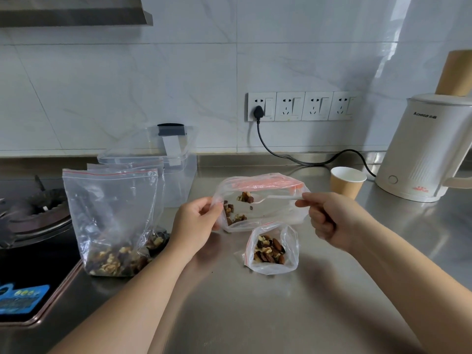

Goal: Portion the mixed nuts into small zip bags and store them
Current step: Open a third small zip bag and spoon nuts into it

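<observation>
My left hand point(198, 224) pinches the left edge of a large clear zip bag point(270, 213) held sideways above the steel counter point(255, 302), with a few nuts left inside. My right hand point(329, 218) grips the handle of a white plastic spoon point(273, 198) that reaches into that bag, nuts on its bowl. Just below stands an open small zip bag point(272, 249) partly filled with mixed nuts. At the left, two filled zip bags point(112, 218) stand upright, nuts at their bottoms.
A clear plastic storage box point(176, 175) with its lid leaning stands behind the filled bags. A gas stove point(30, 221) lies at the far left. A paper cup point(347, 183), a white kettle point(421, 152) and its black cord point(306, 162) are at the back right.
</observation>
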